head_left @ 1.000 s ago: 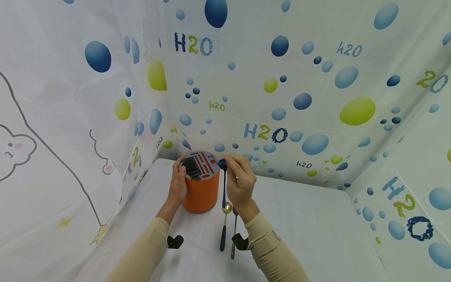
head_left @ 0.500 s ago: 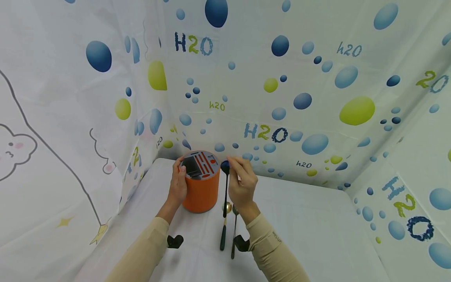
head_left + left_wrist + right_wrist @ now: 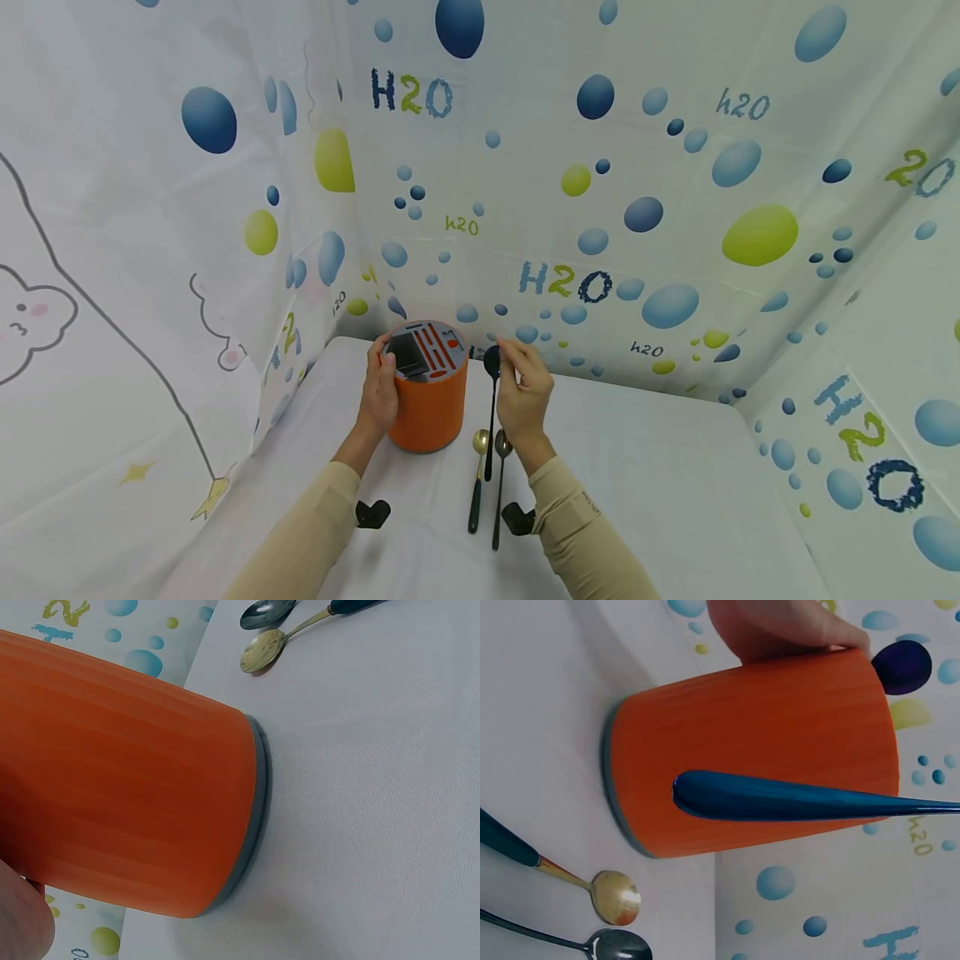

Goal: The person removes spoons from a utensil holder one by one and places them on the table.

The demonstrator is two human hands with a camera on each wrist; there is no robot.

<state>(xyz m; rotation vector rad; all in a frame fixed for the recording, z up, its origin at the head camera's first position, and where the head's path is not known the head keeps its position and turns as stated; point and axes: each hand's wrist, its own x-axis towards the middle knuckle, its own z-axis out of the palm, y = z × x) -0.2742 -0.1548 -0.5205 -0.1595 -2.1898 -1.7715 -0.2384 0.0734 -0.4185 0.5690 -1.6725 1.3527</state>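
My left hand point(image 3: 379, 392) grips the side of an orange cylindrical utensil holder point(image 3: 426, 417) with a grey slotted top, standing upright on the table. To its right my right hand point(image 3: 525, 392) pinches a dark blue spoon point(image 3: 491, 433) by the bowl end, its handle hanging downward. In the right wrist view the spoon's glossy blue handle point(image 3: 772, 797) passes in front of the holder. Below, on the cloth, lie a gold spoon with a dark green handle point(image 3: 476, 500) and a dark metal spoon point(image 3: 498, 492), side by side with bowls pointing away.
White cloth covers the table point(image 3: 637, 483). A backdrop curtain point(image 3: 525, 192) printed with bubbles and "H2O" rises close behind the holder. A similar sheet point(image 3: 135, 333) borders the left side. Black mounts show at both wrists.
My right hand has moved right, away from the holder, and slightly lower with the blue spoon. The two lying spoons, my left hand and the holder have stayed put.
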